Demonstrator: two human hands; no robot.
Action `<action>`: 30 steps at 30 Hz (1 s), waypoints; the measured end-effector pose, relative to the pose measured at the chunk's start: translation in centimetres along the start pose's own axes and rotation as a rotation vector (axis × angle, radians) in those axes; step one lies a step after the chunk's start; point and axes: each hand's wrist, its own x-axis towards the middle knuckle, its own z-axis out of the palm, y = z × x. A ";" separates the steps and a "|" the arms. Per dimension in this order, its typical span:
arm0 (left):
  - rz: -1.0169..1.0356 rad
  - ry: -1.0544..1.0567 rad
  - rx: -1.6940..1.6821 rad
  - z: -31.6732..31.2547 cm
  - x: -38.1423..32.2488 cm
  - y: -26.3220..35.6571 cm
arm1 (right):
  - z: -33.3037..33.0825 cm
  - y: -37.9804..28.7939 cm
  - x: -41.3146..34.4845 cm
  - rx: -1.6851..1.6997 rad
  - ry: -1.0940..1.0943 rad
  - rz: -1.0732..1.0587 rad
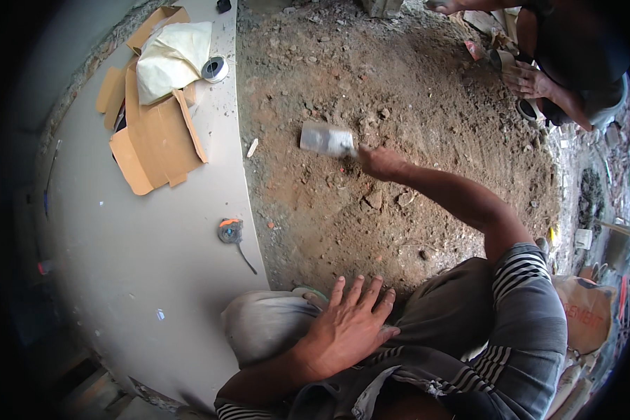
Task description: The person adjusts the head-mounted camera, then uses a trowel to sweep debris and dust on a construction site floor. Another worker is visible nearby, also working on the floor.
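My right hand (382, 161) grips the handle of a trowel (325, 139), whose flat metal blade points left over rough brown soil (315, 194) strewn with small stones. The blade is slightly blurred. Near my knees, my left hand (349, 320) has its fingers spread and holds nothing. Left of the soil lies a smooth grey slab (152, 236). On it, close to its edge, rests a tape measure (230, 231) with orange on its case and a dark strap. A pale chip (252, 148) lies on the soil beside the slab's edge.
An opened cardboard box (160, 142), a cream-coloured bag (173, 60) and a spool (215, 69) sit on the slab at upper left. Another person crouches at upper right, one hand (527, 80) low near the soil. A cement bag (585, 315) stands at right behind my elbow.
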 end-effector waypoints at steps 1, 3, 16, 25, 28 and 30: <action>-0.007 0.005 0.004 0.1 -0.1 0.0 | 1.3 -0.1 -0.3 0.062 -0.149 -0.004; -0.011 0.008 -0.024 0.2 -0.4 -0.2 | 3.2 1.2 -2.4 0.028 -0.171 -0.058; -0.002 -0.030 0.009 -0.1 -0.9 0.0 | -1.2 0.5 4.0 0.211 0.107 -0.116; -0.035 0.002 -0.009 -0.1 -1.7 -0.3 | 5.1 -1.3 -4.7 -0.110 -0.335 -0.263; -0.011 0.057 -0.006 0.2 -1.9 -0.4 | 4.4 0.8 -3.4 0.120 -0.115 -0.177; 0.014 0.054 -0.015 0.3 -1.9 -0.3 | 3.4 1.1 -2.0 0.166 0.084 -0.145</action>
